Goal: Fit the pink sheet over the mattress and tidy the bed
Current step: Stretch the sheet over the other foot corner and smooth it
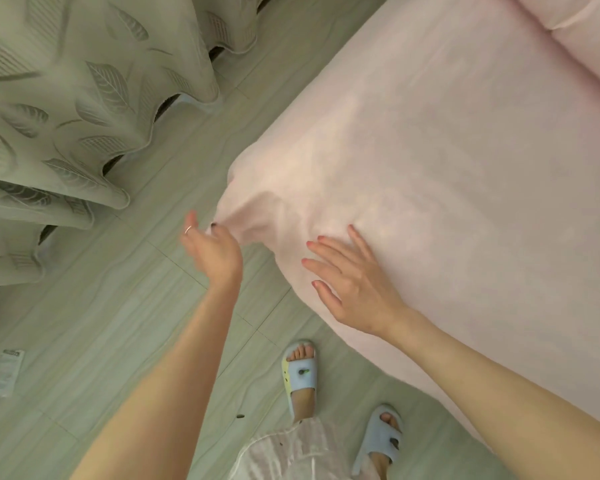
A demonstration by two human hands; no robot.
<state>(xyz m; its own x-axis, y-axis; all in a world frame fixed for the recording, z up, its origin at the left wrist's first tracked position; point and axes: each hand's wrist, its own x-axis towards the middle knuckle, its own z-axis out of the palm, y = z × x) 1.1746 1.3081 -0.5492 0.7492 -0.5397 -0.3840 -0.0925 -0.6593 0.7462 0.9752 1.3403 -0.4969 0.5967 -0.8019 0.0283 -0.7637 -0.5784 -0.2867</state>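
Observation:
The pink sheet (447,161) covers the mattress, which fills the right half of the view. Its near corner bunches into loose folds at the bed's corner. My left hand (212,251) is at that corner and pinches the bunched tip of the sheet between thumb and fingers, pulling it out over the floor. My right hand (350,282) lies flat on top of the sheet near the corner, fingers spread and straight, pressing the fabric down. A pink pillow (582,29) lies at the far top right.
A grey-green curtain (66,98) with a leaf pattern hangs at the left, down to the tiled floor (101,306). A small white packet (6,372) lies on the floor at the left. My feet in blue slippers (302,375) stand beside the bed.

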